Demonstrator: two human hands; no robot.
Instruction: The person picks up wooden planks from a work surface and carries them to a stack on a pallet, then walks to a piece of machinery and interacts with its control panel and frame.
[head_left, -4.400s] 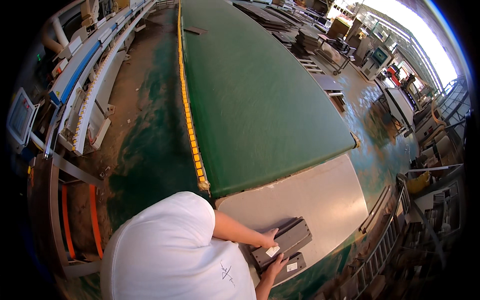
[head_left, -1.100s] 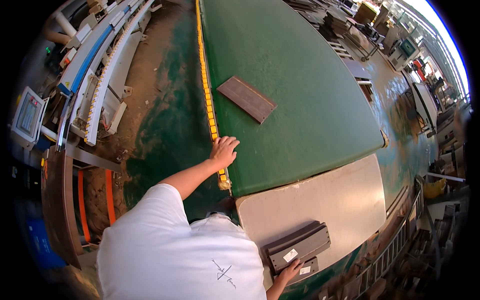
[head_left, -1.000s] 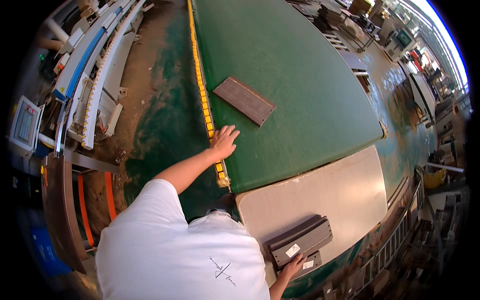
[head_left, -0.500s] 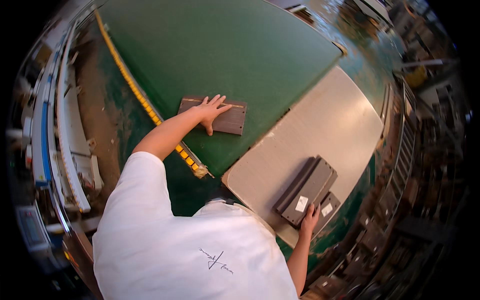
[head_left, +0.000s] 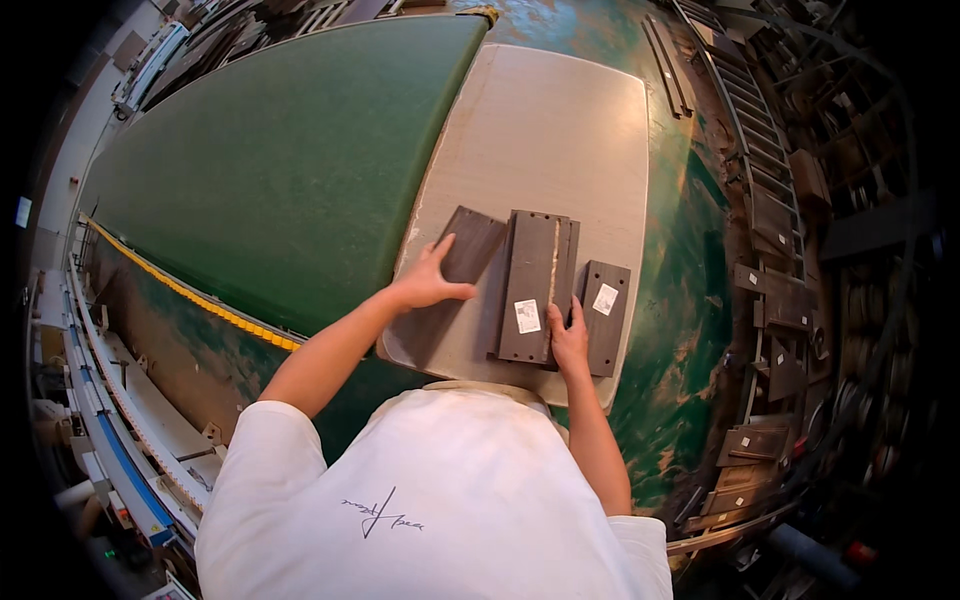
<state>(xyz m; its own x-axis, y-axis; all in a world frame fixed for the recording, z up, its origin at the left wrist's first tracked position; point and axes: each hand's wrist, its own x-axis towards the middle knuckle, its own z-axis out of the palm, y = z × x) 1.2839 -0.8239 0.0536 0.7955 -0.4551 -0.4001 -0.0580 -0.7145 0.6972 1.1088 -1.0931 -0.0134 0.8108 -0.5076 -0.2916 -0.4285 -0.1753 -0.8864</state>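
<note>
A dark brown board (head_left: 472,244) lies aslant on the beige tabletop, its lower part blurred. My left hand (head_left: 425,282) is over it with fingers and thumb spread apart, not wrapped round it. To the right stands a small stack of dark brown boards (head_left: 530,270) with screw holes, a white label and a pale strip along the top one. My right hand (head_left: 568,338) pinches the stack's right edge, thumb on top and fingers along the side. Another labelled board (head_left: 604,325) lies just right of this hand, close to the table's edge.
The beige tabletop (head_left: 560,110) adjoins a wide green belt (head_left: 300,150) on the left, edged by a yellow toothed strip (head_left: 200,295). At the right, a ladder-like roller track (head_left: 745,110) and several loose boards (head_left: 785,300) line the green floor (head_left: 670,400).
My view has turned to the right. The board under my left hand has come from the green belt onto the beige tabletop, left of the stack. My right hand stays at the stack.
</note>
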